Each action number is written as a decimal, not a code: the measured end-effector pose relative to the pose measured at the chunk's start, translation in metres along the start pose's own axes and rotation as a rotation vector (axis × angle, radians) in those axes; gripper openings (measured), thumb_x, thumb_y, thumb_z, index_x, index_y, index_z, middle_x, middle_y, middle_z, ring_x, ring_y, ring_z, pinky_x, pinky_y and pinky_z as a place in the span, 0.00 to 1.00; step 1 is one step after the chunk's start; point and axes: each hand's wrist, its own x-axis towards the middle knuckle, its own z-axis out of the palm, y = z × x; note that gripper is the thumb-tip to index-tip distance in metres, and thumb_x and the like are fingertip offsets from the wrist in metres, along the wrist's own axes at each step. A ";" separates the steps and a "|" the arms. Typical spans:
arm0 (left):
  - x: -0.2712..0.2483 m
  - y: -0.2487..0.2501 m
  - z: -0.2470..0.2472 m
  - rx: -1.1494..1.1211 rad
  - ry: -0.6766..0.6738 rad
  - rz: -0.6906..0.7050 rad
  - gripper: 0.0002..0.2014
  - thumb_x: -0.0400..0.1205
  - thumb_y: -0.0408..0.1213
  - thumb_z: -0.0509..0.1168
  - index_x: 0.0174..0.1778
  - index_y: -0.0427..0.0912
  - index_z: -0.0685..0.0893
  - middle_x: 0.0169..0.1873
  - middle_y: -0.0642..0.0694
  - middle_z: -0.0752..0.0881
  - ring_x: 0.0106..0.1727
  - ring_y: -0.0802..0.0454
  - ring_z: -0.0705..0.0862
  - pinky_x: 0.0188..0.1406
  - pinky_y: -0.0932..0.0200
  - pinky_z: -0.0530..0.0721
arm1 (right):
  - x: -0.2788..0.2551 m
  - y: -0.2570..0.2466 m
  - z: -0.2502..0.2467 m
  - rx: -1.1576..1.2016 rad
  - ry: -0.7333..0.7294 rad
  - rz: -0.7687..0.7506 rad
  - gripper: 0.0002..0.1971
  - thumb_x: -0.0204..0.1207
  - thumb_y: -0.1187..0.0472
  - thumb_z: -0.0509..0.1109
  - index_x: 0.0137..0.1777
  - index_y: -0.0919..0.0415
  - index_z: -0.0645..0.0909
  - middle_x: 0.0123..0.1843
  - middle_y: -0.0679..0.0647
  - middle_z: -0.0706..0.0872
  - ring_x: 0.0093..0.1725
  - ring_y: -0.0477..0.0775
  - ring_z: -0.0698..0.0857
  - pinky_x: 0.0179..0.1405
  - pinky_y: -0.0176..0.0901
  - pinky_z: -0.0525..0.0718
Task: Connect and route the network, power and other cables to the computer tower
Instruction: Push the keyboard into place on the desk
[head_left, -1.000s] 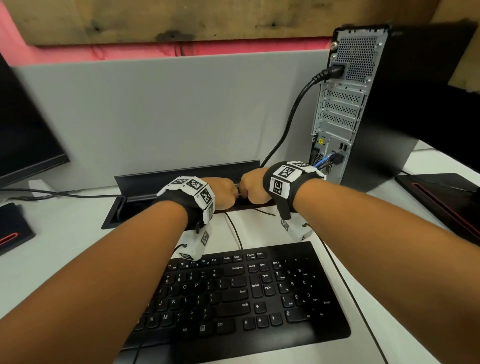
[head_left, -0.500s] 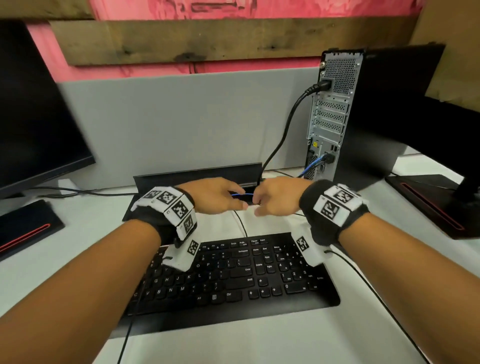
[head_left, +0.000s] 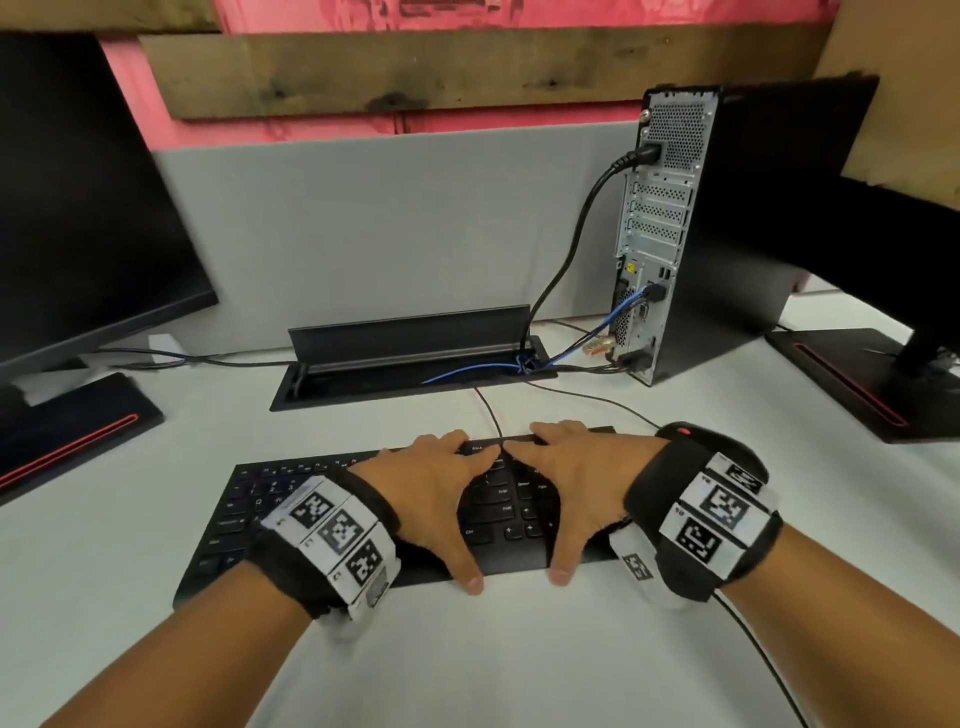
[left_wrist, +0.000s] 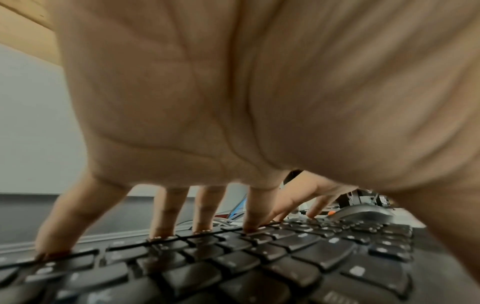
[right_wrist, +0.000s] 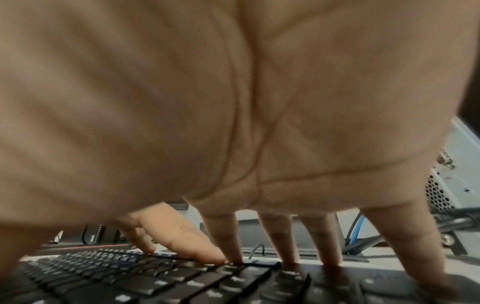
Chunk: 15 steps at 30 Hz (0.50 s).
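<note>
The black computer tower (head_left: 670, 228) stands at the back right with its rear panel facing me. A thick black power cable (head_left: 571, 249) is plugged in near its top, and a blue network cable (head_left: 587, 348) runs from its lower ports into the desk's cable trough (head_left: 405, 379). My left hand (head_left: 447, 499) and right hand (head_left: 571, 483) lie side by side on the black keyboard (head_left: 291, 499). Straight fingers (left_wrist: 166, 214) touch its top-row keys (right_wrist: 155, 283), and both thumbs reach its near edge. Neither hand holds a cable.
The keyboard's thin cable (head_left: 488, 405) leads back into the trough. A black mouse (head_left: 691, 434) sits just beyond my right wrist. One monitor (head_left: 78, 208) stands at the left. A second monitor's stand (head_left: 857, 384) is at the right, and a grey partition runs behind.
Both hands left the cables at the trough, drew back toward me, and came down flat on the keyboard. The blue cable now lies in the trough.
</note>
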 end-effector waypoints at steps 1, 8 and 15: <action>0.001 0.001 -0.001 0.004 -0.003 -0.005 0.60 0.46 0.73 0.76 0.76 0.70 0.60 0.59 0.58 0.71 0.62 0.52 0.74 0.64 0.43 0.82 | 0.001 -0.001 0.000 -0.009 0.001 0.001 0.69 0.50 0.34 0.88 0.86 0.33 0.45 0.89 0.53 0.49 0.86 0.62 0.53 0.80 0.70 0.66; 0.001 0.007 -0.005 -0.027 0.022 -0.008 0.56 0.47 0.67 0.81 0.73 0.68 0.65 0.55 0.56 0.75 0.56 0.53 0.78 0.61 0.49 0.85 | 0.001 0.000 -0.001 0.039 0.050 -0.025 0.67 0.49 0.38 0.89 0.85 0.32 0.50 0.87 0.53 0.58 0.85 0.61 0.62 0.78 0.65 0.71; 0.005 0.008 -0.007 -0.066 0.022 0.003 0.54 0.48 0.63 0.84 0.72 0.66 0.66 0.56 0.55 0.77 0.57 0.53 0.80 0.62 0.49 0.84 | 0.005 0.001 -0.003 0.057 0.059 -0.038 0.67 0.48 0.40 0.90 0.86 0.35 0.53 0.87 0.55 0.60 0.83 0.57 0.65 0.79 0.58 0.71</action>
